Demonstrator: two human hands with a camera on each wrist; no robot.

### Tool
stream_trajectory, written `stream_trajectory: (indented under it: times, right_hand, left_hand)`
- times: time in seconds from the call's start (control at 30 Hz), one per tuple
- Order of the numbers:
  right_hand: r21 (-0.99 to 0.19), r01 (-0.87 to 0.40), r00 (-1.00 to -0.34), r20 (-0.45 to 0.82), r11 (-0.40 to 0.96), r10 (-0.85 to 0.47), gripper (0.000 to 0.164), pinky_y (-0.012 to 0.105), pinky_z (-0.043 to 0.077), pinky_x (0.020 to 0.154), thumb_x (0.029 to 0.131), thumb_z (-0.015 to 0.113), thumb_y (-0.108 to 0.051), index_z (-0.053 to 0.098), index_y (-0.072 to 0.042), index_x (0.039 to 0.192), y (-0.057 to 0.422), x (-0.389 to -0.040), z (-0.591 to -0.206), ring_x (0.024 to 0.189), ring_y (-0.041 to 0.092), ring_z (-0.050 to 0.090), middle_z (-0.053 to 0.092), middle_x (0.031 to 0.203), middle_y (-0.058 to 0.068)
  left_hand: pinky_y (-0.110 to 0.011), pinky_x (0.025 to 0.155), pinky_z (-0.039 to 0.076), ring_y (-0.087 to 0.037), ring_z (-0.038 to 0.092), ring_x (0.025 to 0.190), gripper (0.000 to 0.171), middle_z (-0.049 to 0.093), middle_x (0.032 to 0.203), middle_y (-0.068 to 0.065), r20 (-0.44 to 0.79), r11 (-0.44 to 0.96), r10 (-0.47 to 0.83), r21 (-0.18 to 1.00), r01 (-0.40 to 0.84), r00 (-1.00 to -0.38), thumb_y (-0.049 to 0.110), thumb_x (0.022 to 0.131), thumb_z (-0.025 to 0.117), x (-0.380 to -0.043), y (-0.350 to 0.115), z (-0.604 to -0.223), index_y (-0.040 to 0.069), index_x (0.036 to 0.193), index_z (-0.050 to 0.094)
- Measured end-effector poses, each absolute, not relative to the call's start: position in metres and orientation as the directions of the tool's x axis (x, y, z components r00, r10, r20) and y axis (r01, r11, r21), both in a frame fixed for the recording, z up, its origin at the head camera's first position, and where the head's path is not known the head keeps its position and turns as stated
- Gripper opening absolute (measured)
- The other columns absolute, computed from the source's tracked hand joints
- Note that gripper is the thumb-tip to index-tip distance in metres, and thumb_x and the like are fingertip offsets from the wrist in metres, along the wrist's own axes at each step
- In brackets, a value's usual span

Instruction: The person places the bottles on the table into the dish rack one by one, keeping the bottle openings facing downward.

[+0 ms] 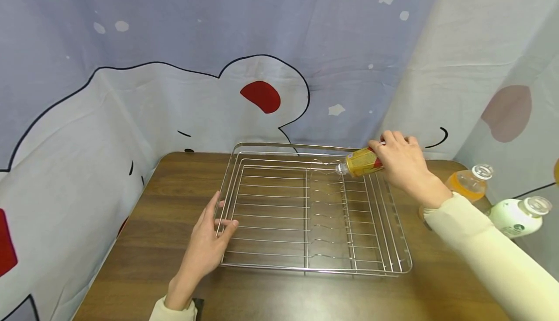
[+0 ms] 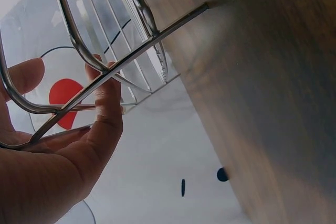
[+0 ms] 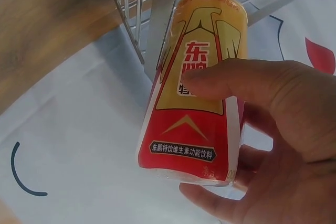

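A metal wire rack (image 1: 305, 268) with several small wavy dividers stands on the table. My left hand (image 1: 207, 245) holds its left side, thumb inside and fingers outside. In the left wrist view, the fingers (image 2: 107, 111) curl about the rack's wires. My right hand (image 1: 403, 165) grips a yellow and red drink bottle (image 1: 361, 161) over the rack's back right part. The bottle lies nearly sideways, its clear neck pointing left towards the dividers. In the right wrist view, the thumb (image 3: 231, 80) presses on the label, with the other fingers behind the bottle (image 3: 184, 135).
To the right of the rack are a bottle of orange drink (image 1: 466, 185) and a pale green bottle (image 1: 515, 216), both with clear caps. A patterned cloth (image 1: 196, 107) hangs behind the wooden table (image 1: 144, 243) and along its sides. A small dark object (image 1: 199, 306) is by the left cuff.
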State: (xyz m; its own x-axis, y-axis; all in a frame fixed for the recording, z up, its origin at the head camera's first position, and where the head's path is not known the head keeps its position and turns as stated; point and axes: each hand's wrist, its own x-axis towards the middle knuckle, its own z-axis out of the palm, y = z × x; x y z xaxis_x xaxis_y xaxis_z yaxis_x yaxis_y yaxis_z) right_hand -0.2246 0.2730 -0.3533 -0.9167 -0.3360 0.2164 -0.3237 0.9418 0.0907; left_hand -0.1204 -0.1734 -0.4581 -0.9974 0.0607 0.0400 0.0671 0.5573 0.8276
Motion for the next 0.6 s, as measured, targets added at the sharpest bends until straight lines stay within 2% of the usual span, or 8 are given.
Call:
stream_trajectory:
  times: [0.17,0.4,0.6]
  right_hand:
    - [0.106,-0.326,-0.916,0.212,0.939,-0.342,0.059,0.065,0.049,0.085,0.072,0.087,0.007,0.075,-0.006,0.129,0.2704,-0.2259,-0.3534,0.112,0.048,0.06,0.065,0.114,0.024]
    - [0.137,-0.328,-0.916,0.193,0.935,-0.35,0.056,0.064,0.049,0.087,0.076,0.076,0.013,0.076,-0.006,0.129,0.2662,-0.2293,-0.3545,0.117,0.047,0.06,0.065,0.119,0.024]
    - [0.161,-0.323,-0.92,0.177,0.932,-0.35,0.053,0.063,0.048,0.088,0.078,0.075,0.013,0.076,-0.006,0.128,0.2633,-0.2311,-0.355,0.12,0.048,0.06,0.064,0.119,0.024]
  left_hand:
    - [-0.031,0.083,0.06,-0.031,0.072,0.122,0.085,0.044,0.168,-0.021,0.042,0.557,0.062,0.828,0.069,-0.997,0.018,0.111,0.071,-0.1203,-0.1731,-0.4576,0.009,0.177,0.019]
    - [-0.033,0.086,0.061,-0.032,0.072,0.122,0.085,0.044,0.168,-0.022,0.046,0.563,0.064,0.823,0.074,-0.997,0.018,0.111,0.07,-0.1198,-0.1732,-0.4574,0.009,0.178,0.019]
    - [-0.033,0.085,0.061,-0.032,0.072,0.121,0.085,0.044,0.168,-0.022,0.048,0.563,0.065,0.823,0.076,-0.997,0.018,0.111,0.071,-0.1201,-0.1732,-0.4577,0.01,0.178,0.019]
